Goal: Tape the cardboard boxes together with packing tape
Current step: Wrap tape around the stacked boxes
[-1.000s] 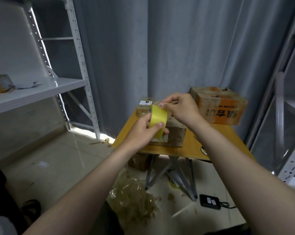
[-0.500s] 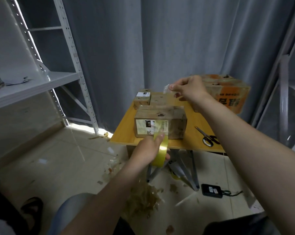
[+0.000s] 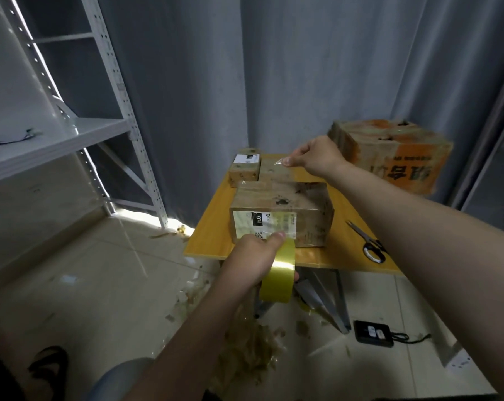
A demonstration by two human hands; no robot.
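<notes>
- Grip on the left: the left hand (image 3: 253, 261) has its fingers curled round a yellow packing tape roll (image 3: 278, 277), with the thumb stretched straight up towards the labelled front face of the near cardboard box (image 3: 282, 209). We cannot tell whether the thumb tip touches the box.
- We see the roll held on edge, just in front of the table (image 3: 210, 244) and slightly below its near rim.
- The right hand (image 3: 317, 156) is nearly closed. Its thumb and forefinger pinch the clear tape end (image 3: 275, 162), and the other fingers are folded into the palm.
- That hand hangs above the back of the table, over the plain box (image 3: 274, 175) behind the near one. A small box with a white label (image 3: 243, 169) sits just beside it.
- A faint glossy strip runs from the pinched end over the near box towards the roll. We cannot tell whether it is stuck to the cardboard.
- An orange-printed carton (image 3: 389, 154) stands at the far right of the table, behind the right forearm.
- Scissors (image 3: 369, 241) lie on the table to the right of the near box.
</notes>
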